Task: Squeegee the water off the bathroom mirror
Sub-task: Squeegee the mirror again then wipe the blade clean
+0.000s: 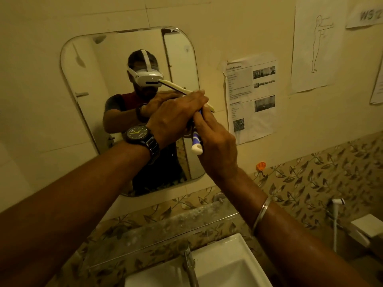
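Cream wall tiles back a rounded rectangular mirror point(93, 90), with a band of leaf-patterned tiles point(310, 183) running beneath it and a mottled stone ledge point(165, 224) below that. At the bottom edge sits a white basin point(234, 264) with a chrome tap point(189, 264) rising at its back.

Both arms reach up to the right half of the glass. The squeegee point(195, 139) is held there, near the mirror's right edge at about mid height. Its cream blade point(176, 87) slants down to the right, upper end against the glass and lower end poking past the mirror's right border. The right hand point(215, 146), a metal bangle point(261, 214) on its forearm, has its fingers wrapped round the blue and white handle from below. The left hand point(176, 114), wearing a dark wristwatch point(137, 132), lies over the top of the tool with fingers fairly straight, pressing rather than clasping.

The glass reflects a person in a white headset and dark shirt, arms raised the same way.

Right of the mirror a printed notice point(250, 96) with small photos and a square code is stuck to the tiles. Higher up hangs a sheet with a line drawing of a standing figure point(315, 44). An orange hook point(260, 166) sits on the patterned band, and a white hand sprayer point(338, 201) hangs at far right.
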{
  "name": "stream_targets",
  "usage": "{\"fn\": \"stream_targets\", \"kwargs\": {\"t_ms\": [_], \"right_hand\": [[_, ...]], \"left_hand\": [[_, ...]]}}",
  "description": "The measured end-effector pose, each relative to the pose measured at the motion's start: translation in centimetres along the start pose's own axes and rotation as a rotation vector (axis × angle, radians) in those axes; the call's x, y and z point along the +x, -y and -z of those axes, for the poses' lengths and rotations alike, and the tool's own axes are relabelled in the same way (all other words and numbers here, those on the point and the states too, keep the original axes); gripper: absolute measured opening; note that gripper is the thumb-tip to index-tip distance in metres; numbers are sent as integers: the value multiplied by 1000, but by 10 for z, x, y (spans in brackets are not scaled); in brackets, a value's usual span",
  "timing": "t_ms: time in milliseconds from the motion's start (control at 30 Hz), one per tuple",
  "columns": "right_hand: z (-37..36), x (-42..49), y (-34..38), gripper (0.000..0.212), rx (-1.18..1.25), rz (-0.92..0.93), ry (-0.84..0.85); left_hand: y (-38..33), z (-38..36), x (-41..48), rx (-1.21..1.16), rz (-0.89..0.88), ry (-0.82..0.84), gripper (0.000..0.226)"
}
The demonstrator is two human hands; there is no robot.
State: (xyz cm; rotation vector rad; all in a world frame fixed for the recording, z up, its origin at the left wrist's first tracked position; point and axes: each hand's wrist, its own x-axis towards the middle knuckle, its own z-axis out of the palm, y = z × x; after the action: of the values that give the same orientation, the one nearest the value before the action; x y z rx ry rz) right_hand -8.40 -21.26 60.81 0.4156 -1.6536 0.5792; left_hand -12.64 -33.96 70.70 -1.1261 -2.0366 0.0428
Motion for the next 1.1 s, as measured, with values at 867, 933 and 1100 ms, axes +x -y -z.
{"fn": "stream_targets", "kwargs": {"t_ms": [867, 933, 1100], "right_hand": [[-20, -58, 26, 39, 42, 75, 157], [-18, -73, 32, 40, 46, 91, 202], [-16, -48, 41, 41, 84, 179, 128]], "left_hand": [[-4, -20, -88, -6, 77, -26, 47], [-13, -22, -107, -33, 133, -9, 49], [-9, -6, -108, 17, 166, -110, 47]]}}
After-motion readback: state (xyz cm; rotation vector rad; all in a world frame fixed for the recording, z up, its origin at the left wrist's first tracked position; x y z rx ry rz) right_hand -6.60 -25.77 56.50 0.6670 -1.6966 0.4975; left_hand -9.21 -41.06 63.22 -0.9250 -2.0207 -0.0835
